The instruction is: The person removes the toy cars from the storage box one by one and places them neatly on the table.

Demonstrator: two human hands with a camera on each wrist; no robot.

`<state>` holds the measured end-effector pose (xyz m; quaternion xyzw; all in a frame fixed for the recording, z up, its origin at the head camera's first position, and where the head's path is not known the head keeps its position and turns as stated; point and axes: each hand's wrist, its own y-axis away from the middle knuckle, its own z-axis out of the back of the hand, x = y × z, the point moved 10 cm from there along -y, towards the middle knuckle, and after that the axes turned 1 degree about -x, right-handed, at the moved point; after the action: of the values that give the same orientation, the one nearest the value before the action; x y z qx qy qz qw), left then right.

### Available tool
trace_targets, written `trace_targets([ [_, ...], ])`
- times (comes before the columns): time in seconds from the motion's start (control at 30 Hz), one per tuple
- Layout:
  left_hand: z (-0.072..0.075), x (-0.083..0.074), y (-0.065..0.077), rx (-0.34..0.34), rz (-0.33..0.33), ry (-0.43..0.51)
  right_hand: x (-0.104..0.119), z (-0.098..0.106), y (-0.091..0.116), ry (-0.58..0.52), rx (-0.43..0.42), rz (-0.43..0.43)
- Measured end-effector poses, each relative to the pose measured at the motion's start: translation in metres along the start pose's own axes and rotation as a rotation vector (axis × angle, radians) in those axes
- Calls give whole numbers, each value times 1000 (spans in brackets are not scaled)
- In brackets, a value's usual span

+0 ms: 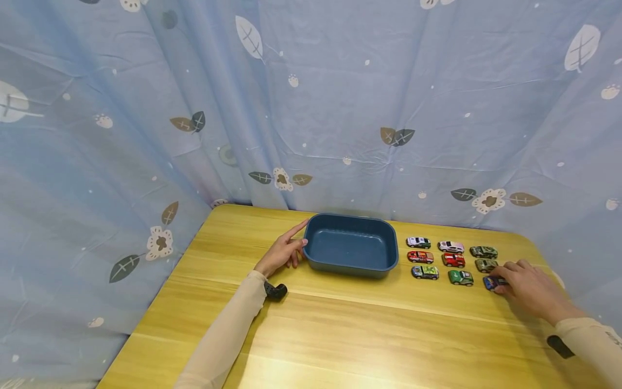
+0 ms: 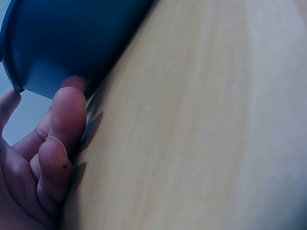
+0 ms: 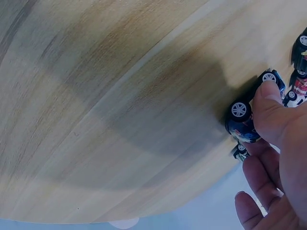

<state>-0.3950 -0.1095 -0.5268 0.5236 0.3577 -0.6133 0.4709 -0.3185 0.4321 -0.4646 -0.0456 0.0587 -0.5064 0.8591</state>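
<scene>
At the left end of a dark blue plastic basin [image 1: 350, 270] is my left hand [image 1: 283, 253], its index finger and thumb spread against the rim. The left wrist view shows its other fingers [image 2: 68, 115] loosely bent by the basin's outer wall. On the right, my right hand [image 1: 532, 289] pinches a blue toy car [image 1: 492, 282] between thumb and fingers. In the right wrist view the thumb lies along the side of that car [image 3: 242, 117], wheels showing. Beyond it are a camouflage toy car [image 1: 486, 265] and a green toy car [image 1: 460, 277].
More toy cars stand in rows right of the basin, among them a white one [image 1: 418, 242], a red one [image 1: 454, 260] and a dark camouflage one [image 1: 483, 252]. A blue patterned curtain [image 1: 340, 108] hangs behind the wooden table [image 1: 369, 335].
</scene>
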Motion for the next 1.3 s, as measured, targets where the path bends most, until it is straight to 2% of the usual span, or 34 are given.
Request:
trace_targets([
  [0.13,-1,-1,1,-1,-1,0,-1,-1,1,-10,29,-7],
  [0.43,-5,-4,0,-3,-9,7,-6,2,5,-55,21,-26],
  [0.67,-6,-5,-2,8,-14,-1,-21,24,7,-176,-74,-92],
  [0.87,-6,-7,-5,13,-17,11,-41,51,8,-228,-140,-163],
  [1.03,-8,-5,-6,27,-12,19,-61,71,23,-254,-205,-273],
  [1.13,-7,-4,-4,31,-4,18,-69,73,31,-257,-206,-332],
  [1.3,-1,-4,-1,38,-2,25,-69,69,35,-255,-207,-329],
])
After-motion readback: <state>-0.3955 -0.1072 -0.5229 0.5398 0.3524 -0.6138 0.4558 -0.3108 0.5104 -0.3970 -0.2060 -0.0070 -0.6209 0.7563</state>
